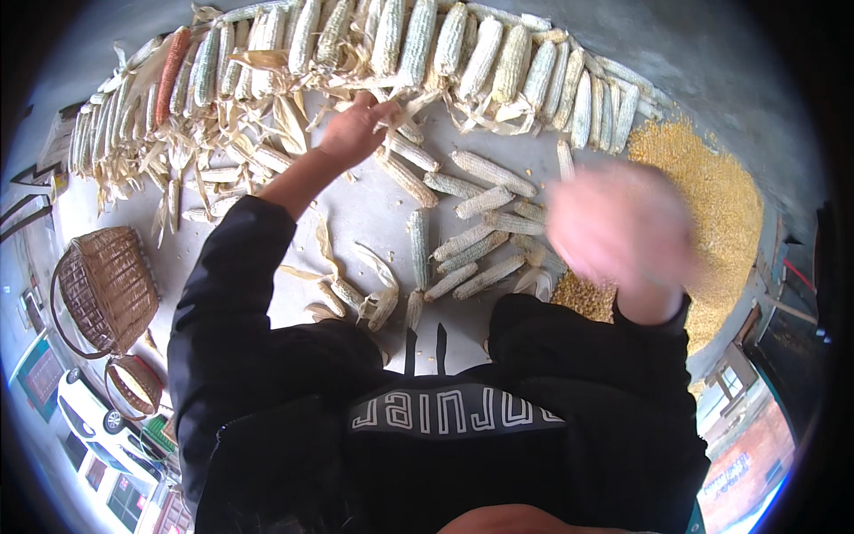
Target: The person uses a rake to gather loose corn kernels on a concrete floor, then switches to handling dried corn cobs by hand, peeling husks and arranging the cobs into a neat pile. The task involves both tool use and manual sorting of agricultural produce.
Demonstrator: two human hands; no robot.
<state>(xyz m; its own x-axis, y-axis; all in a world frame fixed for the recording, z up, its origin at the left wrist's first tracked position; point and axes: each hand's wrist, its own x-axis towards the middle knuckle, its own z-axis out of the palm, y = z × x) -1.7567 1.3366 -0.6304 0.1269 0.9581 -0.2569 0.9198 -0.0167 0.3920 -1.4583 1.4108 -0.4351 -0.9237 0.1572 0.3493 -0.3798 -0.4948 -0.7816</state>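
Note:
My left hand (357, 130) reaches to the foot of a long stack of pale corn cobs (419, 47). Its curled fingers touch dry husk (417, 107) there; whether they grip it is hidden. Motion blur covers my right hand (617, 223), raised in front of a heap of yellow corn kernels (724, 220), so its fingers and anything in them cannot be made out. Between the two hands, several loose cobs (494, 172) lie scattered on the grey floor (360, 207). A green-tinged cob (419, 247) points toward my feet.
One red cob (172, 75) stands out in the stack's left part. Torn husks (380, 287) lie before my left knee. To the left are a large wicker basket (113, 287) and a smaller basket (133, 387). A white car (100, 427) is visible farther off.

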